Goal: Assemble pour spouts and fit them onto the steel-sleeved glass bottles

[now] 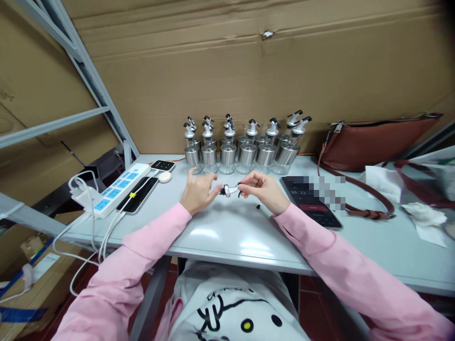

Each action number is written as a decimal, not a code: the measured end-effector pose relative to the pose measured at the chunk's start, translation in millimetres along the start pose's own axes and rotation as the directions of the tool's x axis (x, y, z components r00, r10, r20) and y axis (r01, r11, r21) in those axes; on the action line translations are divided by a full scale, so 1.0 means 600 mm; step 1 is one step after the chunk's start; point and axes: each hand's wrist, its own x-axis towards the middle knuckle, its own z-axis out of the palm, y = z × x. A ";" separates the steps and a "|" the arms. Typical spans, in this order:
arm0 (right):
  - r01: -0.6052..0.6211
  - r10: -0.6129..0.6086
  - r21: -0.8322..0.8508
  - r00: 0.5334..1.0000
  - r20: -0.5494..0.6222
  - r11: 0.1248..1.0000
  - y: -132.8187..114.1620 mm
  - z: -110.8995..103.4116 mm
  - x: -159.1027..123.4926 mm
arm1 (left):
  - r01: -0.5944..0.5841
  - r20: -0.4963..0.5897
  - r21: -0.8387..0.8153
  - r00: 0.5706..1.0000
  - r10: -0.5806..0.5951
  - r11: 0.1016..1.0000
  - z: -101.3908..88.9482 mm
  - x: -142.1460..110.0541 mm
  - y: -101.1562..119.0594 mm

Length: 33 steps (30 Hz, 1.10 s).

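Observation:
Just above the desk, a silver bottle pourer (230, 190) lies sideways between my hands, its black stopper end to the left and its black lever to the right. My right hand (262, 189) pinches the lever end between thumb and fingertips. With fingers spread apart, my left hand (201, 190) is beside the stopper end; its thumb tip is close to it, and whether it touches I cannot tell. A small black piece (258, 207) rests on the desk below my right hand. Behind stand two rows of glass and steel oil bottles (228, 154) with similar pourers on top.
A white power strip (119, 188), a phone with cables (138, 195), a small black-screened device (163, 166) and a round white case (165, 177) lie left. On the right are another phone (313, 208), a brown bag (373, 142) and crumpled paper (424, 214). Cardboard walls the back.

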 end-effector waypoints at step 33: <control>0.029 -0.029 0.007 0.999 -0.012 1.000 -0.005 0.000 -0.001 | -0.363 -0.167 0.035 0.917 0.364 0.931 0.011 0.001 -0.002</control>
